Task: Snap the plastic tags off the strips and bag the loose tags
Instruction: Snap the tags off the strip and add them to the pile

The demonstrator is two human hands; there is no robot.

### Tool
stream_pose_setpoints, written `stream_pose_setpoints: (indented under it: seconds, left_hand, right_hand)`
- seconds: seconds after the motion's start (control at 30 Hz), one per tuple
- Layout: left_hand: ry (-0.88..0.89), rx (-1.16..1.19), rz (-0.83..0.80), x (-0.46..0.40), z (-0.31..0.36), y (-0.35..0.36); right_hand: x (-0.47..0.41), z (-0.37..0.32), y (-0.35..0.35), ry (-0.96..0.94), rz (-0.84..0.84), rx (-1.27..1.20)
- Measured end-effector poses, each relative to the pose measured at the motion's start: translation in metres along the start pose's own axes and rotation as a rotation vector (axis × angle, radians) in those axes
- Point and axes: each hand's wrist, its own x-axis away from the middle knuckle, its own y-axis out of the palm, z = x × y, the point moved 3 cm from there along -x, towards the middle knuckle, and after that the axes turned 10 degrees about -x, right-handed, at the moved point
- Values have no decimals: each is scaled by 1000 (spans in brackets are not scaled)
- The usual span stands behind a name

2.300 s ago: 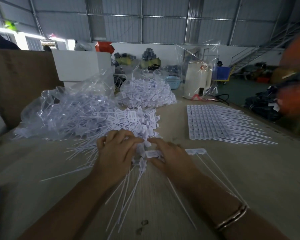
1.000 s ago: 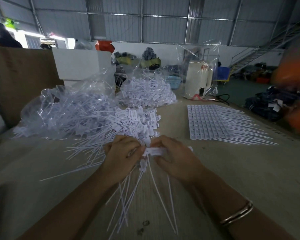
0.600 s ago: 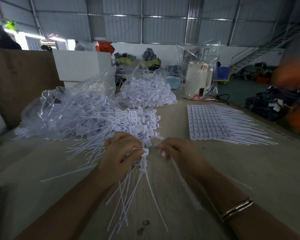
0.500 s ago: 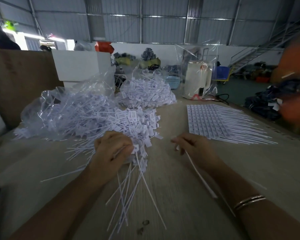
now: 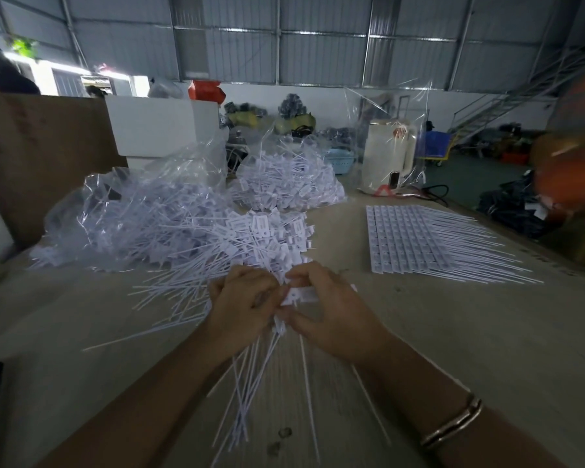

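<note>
Here the right hand [image 5: 331, 312] is back at the work point. Half a second earlier it was out to the right, clear of the bundle, with a single loose tail trailing from its fingers; now it sits just beside the left hand [image 5: 242, 302], thumb and fingers pinching a short strip of joined tags [image 5: 301, 294]. The left hand is clenched round a bundle of separated tags [image 5: 250, 376], whose long thin tails fan toward the camera across the table [image 5: 453, 339]. A metal bangle [image 5: 453, 427] rides on the right wrist.

Judgement: one snap cycle has closed and the next has begun. The strip now pinched looks ready to be bent against the left-hand grip so that another tag breaks away. The bundle in the left hand is sizeable, so a transfer to a bag is probably due soon.

Beyond the hands lies a loose heap of tags [image 5: 257, 238], touching the hand area and spilling from the mouth of an open clear bag [image 5: 132, 211], which is already well filled. A second filled bag [image 5: 287, 184] stands behind it. To the right, well apart from the hands, a flat stack of unbroken strips [image 5: 416, 244] waits, tails pointing right. Much stock therefore remains to be processed.

Farther back stand a white box [image 5: 156, 126] and a pale kettle-like appliance [image 5: 389, 157] inside clear wrapping.
</note>
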Motion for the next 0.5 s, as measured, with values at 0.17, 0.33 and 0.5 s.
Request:
stream_pose_setpoints:
  seconds: [0.17,0.33,0.5]
  left_hand:
    - [-106,4,-3,-4,-20,-4]
    - [-155,-3,4,-2,-29,-8]
    - [-10,-111,-40,0,-15,-2]
  right_hand:
    - [3,-10,-17,-21,287,-701]
    - [3,1,-29,10,295,-194]
    - [-2,17,3,-9,-117,315]
